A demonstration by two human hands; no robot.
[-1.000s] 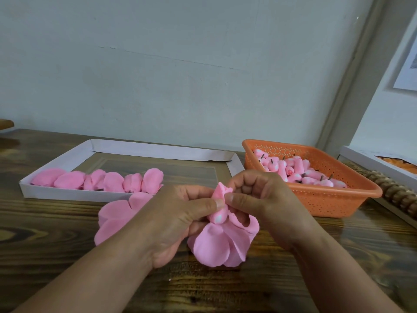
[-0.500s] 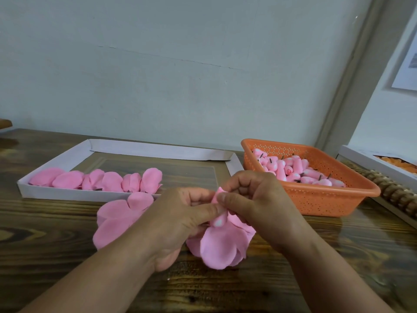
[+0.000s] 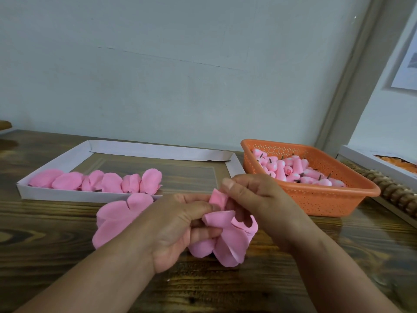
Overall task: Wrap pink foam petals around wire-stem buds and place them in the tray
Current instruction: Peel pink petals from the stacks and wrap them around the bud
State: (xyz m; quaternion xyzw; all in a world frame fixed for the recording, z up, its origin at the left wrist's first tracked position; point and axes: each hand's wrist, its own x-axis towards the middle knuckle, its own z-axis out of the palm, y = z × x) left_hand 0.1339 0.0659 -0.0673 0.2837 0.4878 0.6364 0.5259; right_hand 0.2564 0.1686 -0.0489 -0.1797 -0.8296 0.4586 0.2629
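Petals [image 3: 228, 242] of pink foam hung in a loose bunch between both hands, just above the bench [image 3: 56, 227], nearest the camera. The left hand [image 3: 180, 224] gripped the bunch from the side, thumb and fingers [image 3: 203, 233] curled round it, while the right hand [image 3: 255, 199] pinched one petal's upper edge and held it against the core; the bud itself was hidden inside the foam. The foam looked light, soft and easily creased, so the safest hold was probably low, at the gathered base where the stem would sit, with only gentle pressure on the thin rims. More loose petals [image 3: 117, 220] lay on the bench just left of the left wrist. Beyond them stood the white tray [image 3: 90, 195], its front row filled with wrapped buds [image 3: 101, 181]. Farther right, the orange basket [image 3: 316, 199] held a heap of bare buds [image 3: 293, 172] with short dark stems.
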